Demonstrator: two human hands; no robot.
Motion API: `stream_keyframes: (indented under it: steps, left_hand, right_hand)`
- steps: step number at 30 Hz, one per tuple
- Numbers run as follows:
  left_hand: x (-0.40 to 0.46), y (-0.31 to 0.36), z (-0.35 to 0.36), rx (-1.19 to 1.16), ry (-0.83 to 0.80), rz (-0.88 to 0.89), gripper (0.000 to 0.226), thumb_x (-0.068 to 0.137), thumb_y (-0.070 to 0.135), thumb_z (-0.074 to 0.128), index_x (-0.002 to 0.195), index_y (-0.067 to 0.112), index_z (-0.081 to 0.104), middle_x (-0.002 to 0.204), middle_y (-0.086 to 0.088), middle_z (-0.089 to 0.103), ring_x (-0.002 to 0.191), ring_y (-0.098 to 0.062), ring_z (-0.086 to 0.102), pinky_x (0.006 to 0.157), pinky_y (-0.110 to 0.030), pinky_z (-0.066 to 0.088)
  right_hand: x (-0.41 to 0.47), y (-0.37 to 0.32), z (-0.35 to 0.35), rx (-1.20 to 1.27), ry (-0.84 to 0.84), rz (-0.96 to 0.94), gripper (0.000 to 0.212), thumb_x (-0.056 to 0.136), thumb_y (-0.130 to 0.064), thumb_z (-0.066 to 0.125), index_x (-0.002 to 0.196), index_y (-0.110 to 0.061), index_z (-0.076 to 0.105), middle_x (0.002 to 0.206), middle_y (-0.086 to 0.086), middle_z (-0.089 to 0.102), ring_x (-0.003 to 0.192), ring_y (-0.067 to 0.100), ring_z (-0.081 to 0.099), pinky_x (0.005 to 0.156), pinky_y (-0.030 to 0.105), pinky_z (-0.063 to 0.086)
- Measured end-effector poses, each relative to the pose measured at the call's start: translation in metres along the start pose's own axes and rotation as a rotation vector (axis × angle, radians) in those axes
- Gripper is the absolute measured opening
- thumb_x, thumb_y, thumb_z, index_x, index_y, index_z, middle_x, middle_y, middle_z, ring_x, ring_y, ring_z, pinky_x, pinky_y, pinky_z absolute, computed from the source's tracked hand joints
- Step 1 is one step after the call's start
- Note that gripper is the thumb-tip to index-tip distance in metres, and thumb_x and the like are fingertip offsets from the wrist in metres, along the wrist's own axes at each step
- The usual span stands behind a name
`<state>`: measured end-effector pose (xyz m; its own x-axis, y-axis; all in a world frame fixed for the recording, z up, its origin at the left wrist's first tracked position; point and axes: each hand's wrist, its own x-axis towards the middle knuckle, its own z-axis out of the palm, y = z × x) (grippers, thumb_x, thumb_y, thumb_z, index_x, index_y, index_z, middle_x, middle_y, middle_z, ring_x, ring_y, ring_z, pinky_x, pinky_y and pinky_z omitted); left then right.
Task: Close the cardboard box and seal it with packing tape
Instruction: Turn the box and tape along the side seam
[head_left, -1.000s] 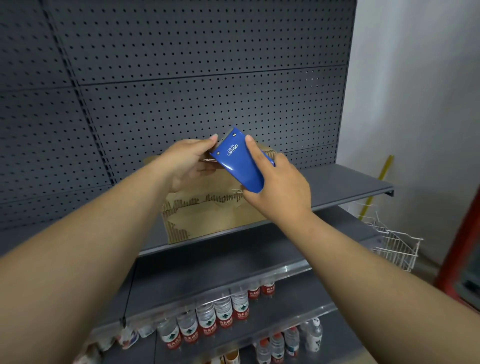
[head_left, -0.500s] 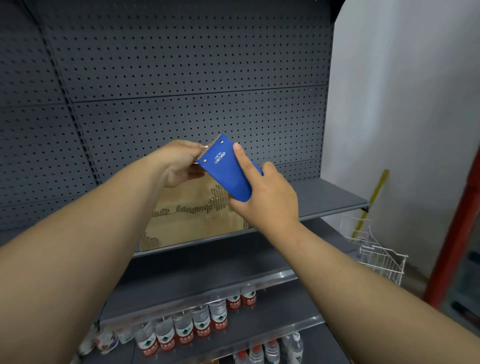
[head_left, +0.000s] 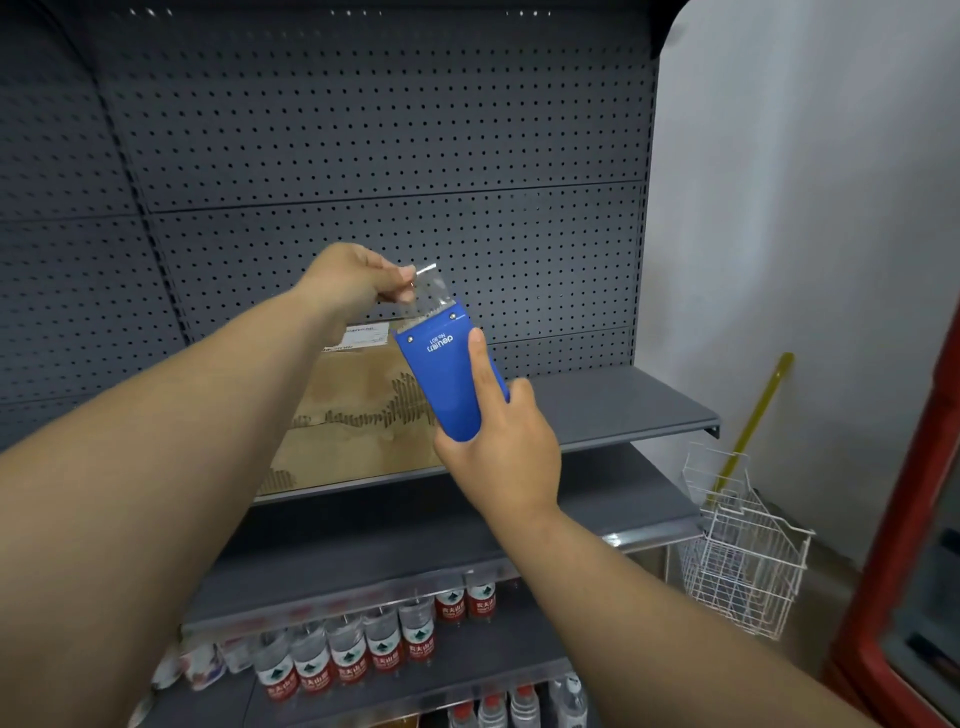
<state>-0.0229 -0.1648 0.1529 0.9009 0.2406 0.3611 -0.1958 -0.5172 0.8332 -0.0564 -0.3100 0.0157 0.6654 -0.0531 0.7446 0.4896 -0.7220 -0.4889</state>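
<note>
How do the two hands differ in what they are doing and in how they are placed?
The left hand pinches the loose end of the clear tape with curled fingertips; the right hand wraps around the blue tape dispenser, its forefinger lying straight along the side. The left hand is higher and farther out; the right hand is lower and nearer. Both are raised in front of the cardboard box on the shelf.

blue dispenser with white lettering; clear tape; brown box with a white label; dark grey dotted pegboard; grey shelf; red-labelled bottles; white wire basket; yellow pole.
</note>
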Motion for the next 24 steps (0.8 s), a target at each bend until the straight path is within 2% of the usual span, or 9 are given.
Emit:
stream_keyframes:
  steps: [3,6,9,14,16,19,24]
  left_hand:
    - [0.0,-0.006,0.013,0.011,0.027,0.025,0.019,0.089,0.026,0.062,0.076,0.012,0.063,0.073,0.003,0.065,0.074,-0.009,0.058,0.063,-0.013,0.033]
    - [0.004,-0.018,0.029,0.106,0.012,0.071,0.025,0.089,0.027,0.062,0.071,0.011,0.065,0.076,0.004,0.065,0.081,-0.011,0.058,0.071,-0.019,0.039]
    - [0.012,-0.033,0.038,0.155,0.015,0.057,0.02,0.087,0.027,0.064,0.075,0.011,0.067,0.079,0.0,0.065,0.077,-0.011,0.057,0.07,-0.021,0.042]
    - [0.032,-0.052,0.049,0.226,0.027,0.029,0.022,0.087,0.029,0.064,0.078,0.009,0.068,0.087,-0.005,0.069,0.088,-0.019,0.061,0.081,-0.031,0.045]
    - [0.039,-0.056,0.052,0.252,0.029,0.034,0.023,0.087,0.029,0.064,0.08,0.008,0.068,0.087,-0.005,0.068,0.084,-0.018,0.061,0.077,-0.029,0.045]
    - [0.051,-0.062,0.053,0.314,0.031,0.043,0.02,0.088,0.029,0.063,0.077,0.013,0.064,0.083,-0.001,0.065,0.071,-0.01,0.057,0.063,-0.024,0.041]
    - [0.07,-0.071,0.054,0.36,0.038,0.037,0.021,0.088,0.031,0.062,0.077,0.014,0.065,0.079,-0.003,0.066,0.077,-0.017,0.06,0.072,-0.027,0.042]
  right_hand:
    - [-0.001,0.007,0.001,-0.005,-0.102,0.036,0.089,0.074,-0.039,0.066,0.147,-0.042,0.014,0.084,0.0,0.034,0.061,0.022,0.038,0.052,0.026,0.029]
    - [-0.006,0.017,0.006,-0.01,-0.171,0.103,0.088,0.08,-0.046,0.059,0.144,-0.049,-0.001,0.089,-0.002,0.033,0.067,0.021,0.041,0.056,0.027,0.031]
    - [-0.009,0.024,0.015,-0.036,-0.169,0.133,0.087,0.079,-0.05,0.06,0.145,-0.049,0.003,0.088,-0.001,0.034,0.066,0.021,0.04,0.055,0.027,0.03]
    - [-0.007,0.028,0.036,-0.051,-0.182,0.156,0.087,0.078,-0.051,0.061,0.145,-0.047,0.006,0.086,-0.001,0.034,0.063,0.021,0.038,0.055,0.027,0.03]
    - [-0.005,0.029,0.044,-0.043,-0.199,0.168,0.087,0.079,-0.051,0.06,0.145,-0.047,0.003,0.088,-0.001,0.033,0.066,0.02,0.038,0.057,0.027,0.031]
    - [0.0,0.031,0.053,-0.032,-0.241,0.186,0.088,0.081,-0.051,0.057,0.145,-0.048,-0.003,0.09,-0.002,0.033,0.07,0.019,0.04,0.059,0.027,0.033]
    - [0.013,0.031,0.067,-0.05,-0.277,0.195,0.09,0.081,-0.052,0.057,0.144,-0.049,-0.007,0.091,-0.002,0.033,0.072,0.018,0.041,0.059,0.027,0.033]
